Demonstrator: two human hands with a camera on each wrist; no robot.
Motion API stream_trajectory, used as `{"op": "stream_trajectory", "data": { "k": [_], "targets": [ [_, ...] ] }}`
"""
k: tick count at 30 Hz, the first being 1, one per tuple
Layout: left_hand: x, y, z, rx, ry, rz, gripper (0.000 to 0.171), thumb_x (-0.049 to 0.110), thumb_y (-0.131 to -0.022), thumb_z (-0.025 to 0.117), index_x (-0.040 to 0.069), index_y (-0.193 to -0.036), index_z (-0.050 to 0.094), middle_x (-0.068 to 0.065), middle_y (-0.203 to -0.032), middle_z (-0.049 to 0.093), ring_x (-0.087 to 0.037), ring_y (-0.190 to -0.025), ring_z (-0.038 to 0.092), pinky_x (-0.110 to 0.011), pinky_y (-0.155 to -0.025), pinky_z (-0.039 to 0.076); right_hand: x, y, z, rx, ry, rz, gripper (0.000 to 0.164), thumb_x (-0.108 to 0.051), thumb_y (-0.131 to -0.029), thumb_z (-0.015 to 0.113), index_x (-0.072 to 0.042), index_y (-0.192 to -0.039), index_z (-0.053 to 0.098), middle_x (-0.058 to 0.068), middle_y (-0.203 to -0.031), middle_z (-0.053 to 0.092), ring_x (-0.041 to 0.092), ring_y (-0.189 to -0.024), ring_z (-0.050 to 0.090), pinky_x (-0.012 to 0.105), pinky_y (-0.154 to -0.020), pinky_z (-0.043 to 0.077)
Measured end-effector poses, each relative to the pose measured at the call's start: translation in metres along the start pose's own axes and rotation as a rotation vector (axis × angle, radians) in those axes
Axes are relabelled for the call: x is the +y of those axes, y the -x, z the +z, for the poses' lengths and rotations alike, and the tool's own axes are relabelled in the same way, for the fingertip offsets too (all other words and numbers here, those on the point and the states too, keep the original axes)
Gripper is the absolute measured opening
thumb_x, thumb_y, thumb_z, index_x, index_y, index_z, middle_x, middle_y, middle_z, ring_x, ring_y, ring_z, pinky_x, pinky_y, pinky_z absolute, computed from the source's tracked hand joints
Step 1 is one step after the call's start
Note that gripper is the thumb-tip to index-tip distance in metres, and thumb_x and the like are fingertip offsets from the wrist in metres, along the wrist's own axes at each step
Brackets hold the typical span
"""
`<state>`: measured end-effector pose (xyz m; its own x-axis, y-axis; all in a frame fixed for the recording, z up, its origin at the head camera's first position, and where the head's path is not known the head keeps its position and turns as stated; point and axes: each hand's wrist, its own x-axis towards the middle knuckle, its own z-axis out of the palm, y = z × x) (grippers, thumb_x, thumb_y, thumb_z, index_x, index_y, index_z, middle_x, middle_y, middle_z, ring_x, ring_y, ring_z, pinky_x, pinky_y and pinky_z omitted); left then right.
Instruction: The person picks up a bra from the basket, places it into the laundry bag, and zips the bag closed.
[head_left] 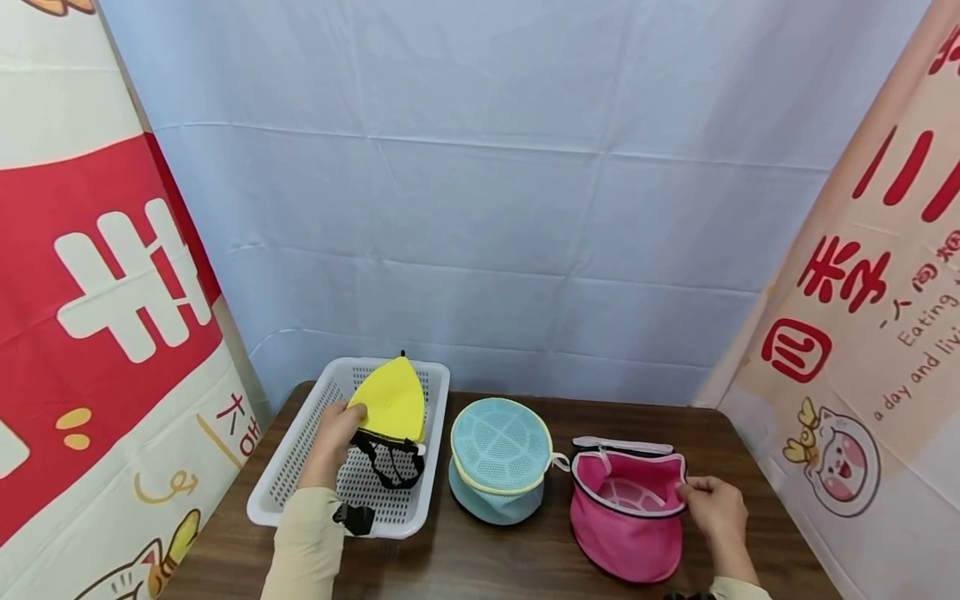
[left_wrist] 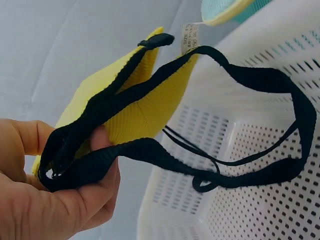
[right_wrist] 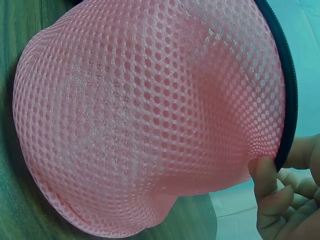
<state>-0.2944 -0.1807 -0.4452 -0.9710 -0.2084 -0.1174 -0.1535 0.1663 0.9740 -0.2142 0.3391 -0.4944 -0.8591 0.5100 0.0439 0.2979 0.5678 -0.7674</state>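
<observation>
My left hand grips a yellow ribbed undergarment with black elastic straps by its black edge, above the white basket. In the left wrist view the thumb and fingers of my left hand close round the black band of the undergarment, and its straps hang in loops over the basket. A pink mesh laundry bag stands at the right, unzipped, its lid folded back. My right hand pinches the bag's rim at the right side. In the right wrist view the fingertips squeeze the mesh beside the black zip.
A light blue mesh laundry bag with yellow trim stands between the basket and the pink bag, its lid covering the top. The brown wooden table meets a pale blue cloth backdrop. Printed cloths hang at both sides.
</observation>
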Motion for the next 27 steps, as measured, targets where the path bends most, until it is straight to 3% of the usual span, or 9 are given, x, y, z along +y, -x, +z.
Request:
{"op": "stream_trajectory", "data": {
  "k": [22,27],
  "targets": [
    [0.032,0.020,0.041,-0.139,0.168,0.152,0.032,-0.001,-0.084,0.045,-0.011,-0.114,0.047,-0.018,-0.095,0.051,-0.020,-0.075,0.051,-0.030,-0.063,0.044,-0.001,-0.006,0.001,-0.010,0.018,-0.025,0.024,-0.014,-0.081,0.061,0.007,-0.091,0.065,0.015,-0.078,0.063,0.037,-0.085,0.052,0.039,-0.064,0.037],
    [0.034,0.026,0.052,-0.149,0.172,0.153,0.032,-0.001,-0.084,0.045,-0.009,-0.115,0.050,-0.017,-0.096,0.052,-0.021,-0.076,0.050,-0.029,-0.063,0.044,0.000,-0.005,0.003,-0.013,0.018,-0.029,0.024,-0.014,-0.081,0.062,0.008,-0.091,0.065,0.013,-0.075,0.063,0.037,-0.085,0.052,0.039,-0.065,0.037]
  ]
}}
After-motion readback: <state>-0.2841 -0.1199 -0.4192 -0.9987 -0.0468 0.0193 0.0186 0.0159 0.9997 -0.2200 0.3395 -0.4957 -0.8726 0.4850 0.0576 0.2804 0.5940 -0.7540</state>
